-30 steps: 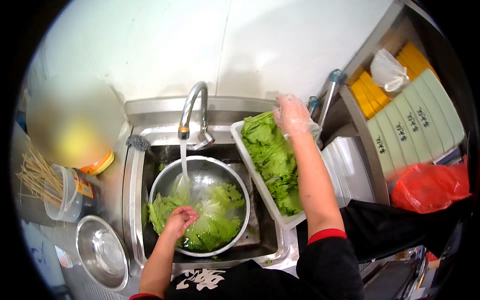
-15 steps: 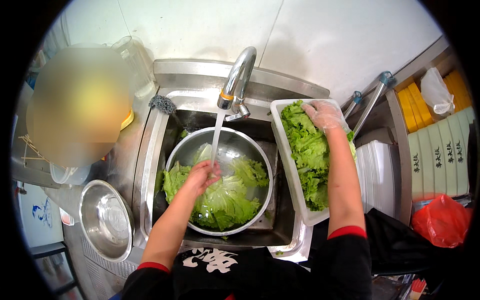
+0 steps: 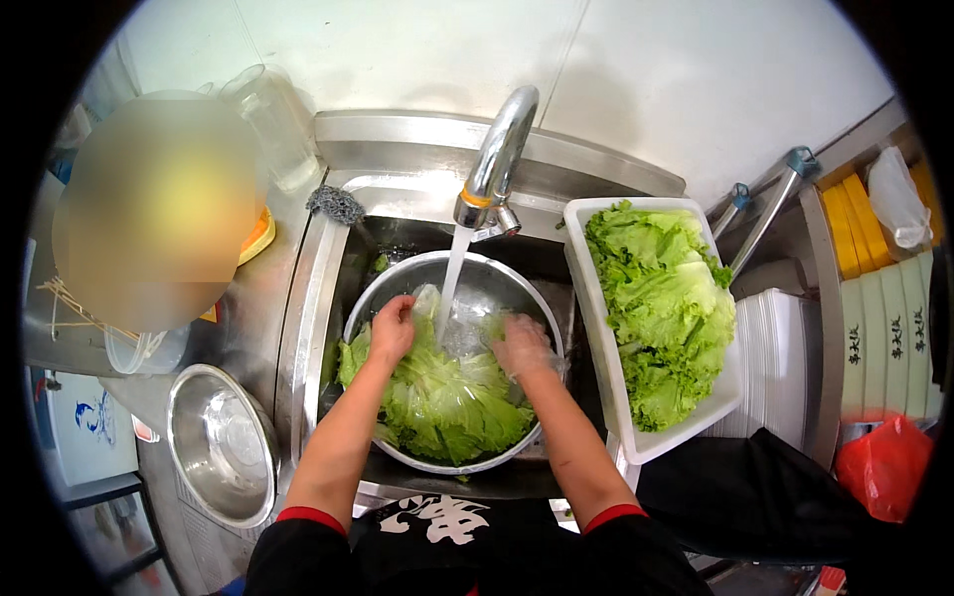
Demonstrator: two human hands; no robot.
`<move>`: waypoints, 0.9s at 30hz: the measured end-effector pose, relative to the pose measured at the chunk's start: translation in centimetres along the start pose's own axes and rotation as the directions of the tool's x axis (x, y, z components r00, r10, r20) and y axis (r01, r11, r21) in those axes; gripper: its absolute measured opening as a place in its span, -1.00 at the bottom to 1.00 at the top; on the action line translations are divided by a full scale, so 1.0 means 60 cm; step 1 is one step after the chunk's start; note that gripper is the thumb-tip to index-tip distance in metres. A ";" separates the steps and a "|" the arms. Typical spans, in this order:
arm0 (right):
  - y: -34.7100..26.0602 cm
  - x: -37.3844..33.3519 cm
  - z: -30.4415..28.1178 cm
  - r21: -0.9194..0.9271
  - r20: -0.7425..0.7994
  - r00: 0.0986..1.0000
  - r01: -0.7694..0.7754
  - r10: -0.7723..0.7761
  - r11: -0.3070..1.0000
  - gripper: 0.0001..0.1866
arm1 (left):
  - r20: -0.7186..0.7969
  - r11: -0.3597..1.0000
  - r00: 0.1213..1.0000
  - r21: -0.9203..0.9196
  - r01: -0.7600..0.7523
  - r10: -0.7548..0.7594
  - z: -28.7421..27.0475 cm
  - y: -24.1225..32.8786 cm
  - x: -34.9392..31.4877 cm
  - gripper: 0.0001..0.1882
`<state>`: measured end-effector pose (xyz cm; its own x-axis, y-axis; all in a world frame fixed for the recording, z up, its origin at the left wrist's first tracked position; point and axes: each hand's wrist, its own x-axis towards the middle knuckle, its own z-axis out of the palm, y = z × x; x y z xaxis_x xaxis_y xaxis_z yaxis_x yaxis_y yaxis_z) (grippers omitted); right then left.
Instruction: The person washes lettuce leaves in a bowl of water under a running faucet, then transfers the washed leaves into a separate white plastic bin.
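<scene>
A steel bowl (image 3: 545,288) sits in the sink, holding wet green lettuce leaves (image 3: 452,407). Water falls into it from a chrome faucet (image 3: 500,149). My left hand (image 3: 394,330), bare, is at the bowl's left side, its fingers curled shut on a pale lettuce leaf. Inside the right part of the bowl is my right hand (image 3: 525,346) in a clear plastic glove, touching the leaves' edge; motion blurs its fingers. To the right, a white plastic tub (image 3: 603,348) is heaped with more lettuce (image 3: 666,308).
A second steel bowl (image 3: 221,447) rests on the left counter. A steel scourer (image 3: 336,205) lies on the sink's rim. White stacked trays (image 3: 770,348), metal-and-blue poles (image 3: 775,204) and a red plastic bag (image 3: 887,467) are at the right. A clear pitcher (image 3: 273,129) stands at the back left.
My right hand has left the lettuce in the white tub and moved left and down into the steel bowl. My left hand stays at the bowl, now left of the water stream.
</scene>
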<state>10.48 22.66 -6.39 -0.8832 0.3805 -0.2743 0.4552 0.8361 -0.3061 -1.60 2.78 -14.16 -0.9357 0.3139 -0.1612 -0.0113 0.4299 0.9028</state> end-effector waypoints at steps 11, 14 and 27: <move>0.042 0.031 0.110 0.133 0.259 0.940 -0.263 0.223 0.955 -0.41 | 0.076 0.860 0.976 0.491 0.143 -0.205 0.044 0.010 -0.025 -0.24; 0.038 0.024 0.112 0.120 0.278 0.950 -0.180 0.141 0.976 -0.48 | 0.028 0.911 0.916 0.122 0.395 -0.401 0.032 -0.026 -0.017 -0.34; -0.075 -0.006 -0.006 0.961 0.264 0.962 -0.268 -0.065 -0.064 -0.40 | 0.070 0.911 0.928 0.177 -0.372 0.366 0.009 0.204 -0.108 -0.41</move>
<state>8.72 18.87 -4.60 -0.8496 0.2073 -0.4850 0.3165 -0.5351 -0.7832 4.50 6.46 -2.27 -0.8478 0.5080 0.1523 0.4003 0.4245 0.8121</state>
